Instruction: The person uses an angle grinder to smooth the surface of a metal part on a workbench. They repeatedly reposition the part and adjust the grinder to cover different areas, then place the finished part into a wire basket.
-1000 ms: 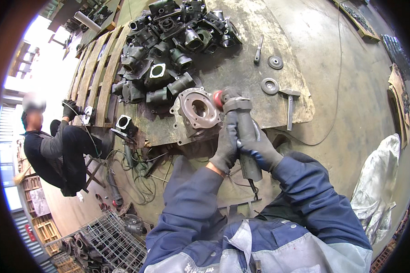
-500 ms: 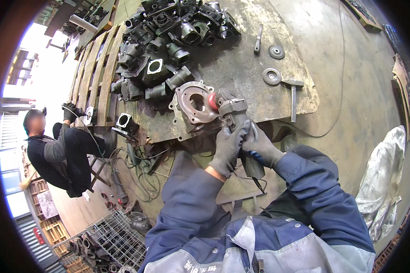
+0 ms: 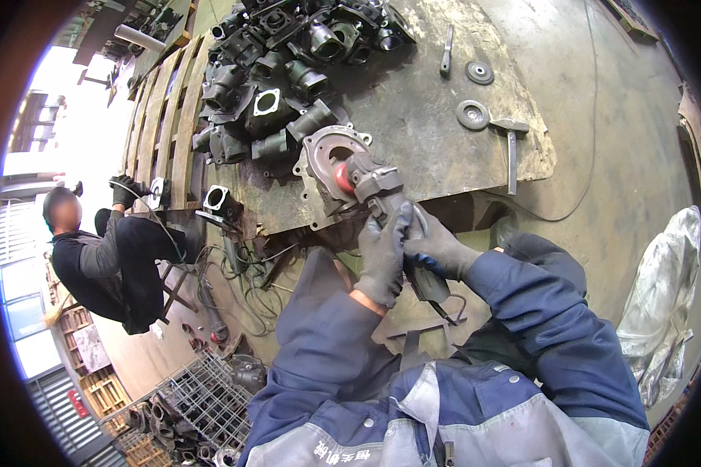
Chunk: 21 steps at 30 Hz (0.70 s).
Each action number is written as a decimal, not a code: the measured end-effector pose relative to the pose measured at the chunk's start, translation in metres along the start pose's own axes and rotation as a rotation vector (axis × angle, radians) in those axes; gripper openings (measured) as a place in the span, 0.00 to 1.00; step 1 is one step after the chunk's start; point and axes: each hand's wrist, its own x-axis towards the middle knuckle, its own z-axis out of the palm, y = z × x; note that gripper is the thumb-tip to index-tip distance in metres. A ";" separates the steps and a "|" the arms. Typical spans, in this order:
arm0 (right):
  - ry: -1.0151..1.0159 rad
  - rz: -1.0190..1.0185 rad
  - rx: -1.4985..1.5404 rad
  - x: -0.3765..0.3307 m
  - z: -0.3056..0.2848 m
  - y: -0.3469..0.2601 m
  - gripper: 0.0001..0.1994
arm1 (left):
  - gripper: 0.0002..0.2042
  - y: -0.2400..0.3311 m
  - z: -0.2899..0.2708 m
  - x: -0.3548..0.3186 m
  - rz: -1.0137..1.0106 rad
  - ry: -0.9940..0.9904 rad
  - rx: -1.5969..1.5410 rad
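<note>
Shifted inward from the rim since a second ago, the red disc (image 3: pixel 343 179) of a dark-grey angle grinder (image 3: pixel 380 187) is held at the bore of a round, brownish metal flange (image 3: pixel 318 162), partly hidden by the grinder's head, on the scuffed worktop (image 3: pixel 428 117). Fingers of the grey-gloved left hand (image 3: pixel 383 253) and right hand (image 3: pixel 439 247) are closed around the tool's body. White lettering is printed on the blue-and-grey jacket (image 3: pixel 483 424). Black castings (image 3: pixel 288 78) are heaped beyond; a hammer (image 3: pixel 511 152) is laid at right.
</note>
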 end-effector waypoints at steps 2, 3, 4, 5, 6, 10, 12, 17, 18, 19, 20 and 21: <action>0.033 -0.035 0.038 -0.004 0.000 0.000 0.37 | 0.18 -0.008 -0.001 0.004 -0.071 0.011 0.029; 0.057 -0.030 0.049 -0.006 0.000 -0.001 0.36 | 0.17 -0.011 0.000 0.007 -0.093 -0.002 0.023; 0.081 -0.026 0.061 -0.008 0.000 -0.002 0.35 | 0.17 -0.014 0.000 0.008 -0.133 -0.015 0.004; 0.076 -0.024 0.042 -0.007 -0.001 -0.004 0.36 | 0.16 -0.015 0.000 0.010 -0.155 -0.028 -0.021; 0.070 -0.022 0.024 -0.006 -0.002 -0.005 0.36 | 0.16 -0.015 -0.001 0.011 -0.122 -0.043 -0.014; -0.006 -0.065 0.046 -0.004 0.000 -0.005 0.37 | 0.17 -0.010 -0.004 0.005 -0.030 -0.027 0.038; 0.016 -0.057 -0.041 -0.004 0.001 -0.003 0.38 | 0.16 -0.005 -0.006 0.002 -0.068 0.030 0.041; 0.116 0.085 0.013 -0.011 -0.002 -0.003 0.40 | 0.16 -0.009 0.004 0.001 -0.123 -0.078 0.041; 0.082 0.045 0.019 -0.011 -0.003 -0.004 0.40 | 0.16 -0.010 0.004 0.001 -0.126 -0.057 0.036; 0.075 0.027 0.023 -0.012 -0.003 -0.004 0.40 | 0.16 -0.012 0.005 0.001 -0.131 -0.036 0.032; 0.075 0.019 0.029 -0.012 -0.003 -0.004 0.40 | 0.16 -0.013 0.004 0.001 -0.149 -0.011 0.020; 0.055 -0.011 -0.008 -0.012 -0.003 -0.003 0.39 | 0.16 -0.015 0.003 -0.001 -0.076 0.012 -0.005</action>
